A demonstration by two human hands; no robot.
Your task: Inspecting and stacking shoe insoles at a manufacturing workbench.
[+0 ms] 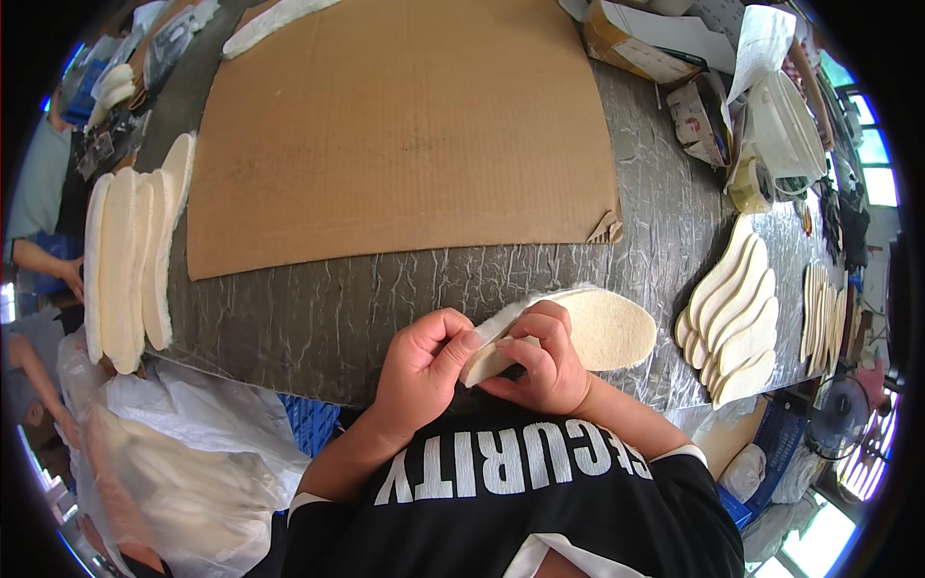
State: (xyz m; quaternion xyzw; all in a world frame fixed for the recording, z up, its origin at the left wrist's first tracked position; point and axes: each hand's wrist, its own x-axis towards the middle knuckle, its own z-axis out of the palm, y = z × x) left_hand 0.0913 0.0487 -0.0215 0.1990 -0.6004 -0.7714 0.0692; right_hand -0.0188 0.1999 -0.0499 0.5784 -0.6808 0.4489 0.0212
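Close to my body, at the table's near edge, I hold a cream insole (612, 330) with a fluffy white fleece edge. Its wide rounded end points right and lies over the dark table. My left hand (424, 371) is closed, thumb and fingers pinching the narrow end. My right hand (544, 366) is closed over the middle, its fingertips gripping the cream layer, which looks folded up between both hands. The fingers partly hide that narrow end, so I cannot tell whether the layers there are joined or apart.
A large cardboard sheet (405, 135) covers the table's middle. Insoles (120, 260) are stacked at left, and more insoles (737, 308) fan out at right. Boxes, a tape roll (752, 186) and a clear bucket (785, 125) stand far right. Plastic bags (193, 482) sit lower left, near other people.
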